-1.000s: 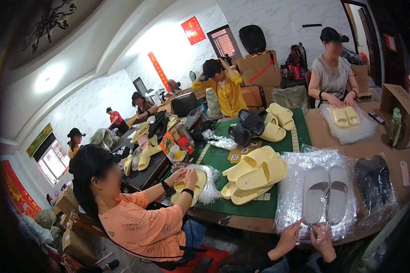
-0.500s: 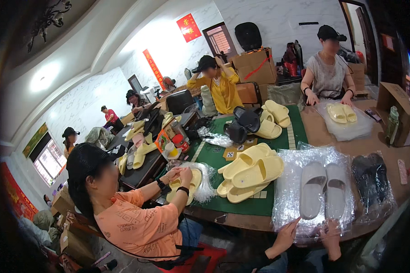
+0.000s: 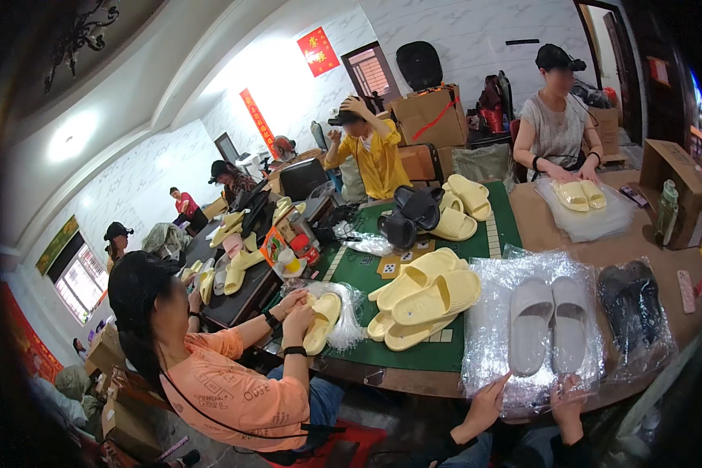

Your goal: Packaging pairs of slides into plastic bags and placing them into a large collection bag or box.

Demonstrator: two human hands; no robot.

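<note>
A pair of grey slippers [image 3: 532,326] lies side by side, toes away from me, on clear plastic bags [image 3: 487,312] at the table's near edge. I cannot tell whether the top film covers them. My left hand [image 3: 482,409] pinches the near edge of the plastic below the left slipper. Below the right slipper, my right hand [image 3: 567,405] grips that same edge, its fingers partly behind the shiny film. Just to the right lie dark slippers [image 3: 636,312] in a clear bag.
Yellow slippers [image 3: 425,300] are piled on the green mat [image 3: 413,355] to the left, with black slippers [image 3: 413,214] beyond. A co-worker in orange [image 3: 234,390] handles a yellow slipper. Across the table another person [image 3: 561,125] touches bagged yellow slippers [image 3: 577,195]. A cardboard box [image 3: 675,183] and bottle [image 3: 668,210] stand right.
My hands stay at the plastic's near edge, almost unmoved. The co-worker in orange has raised and tilted a yellow slipper. The person in yellow has shifted a hand on the cap.
</note>
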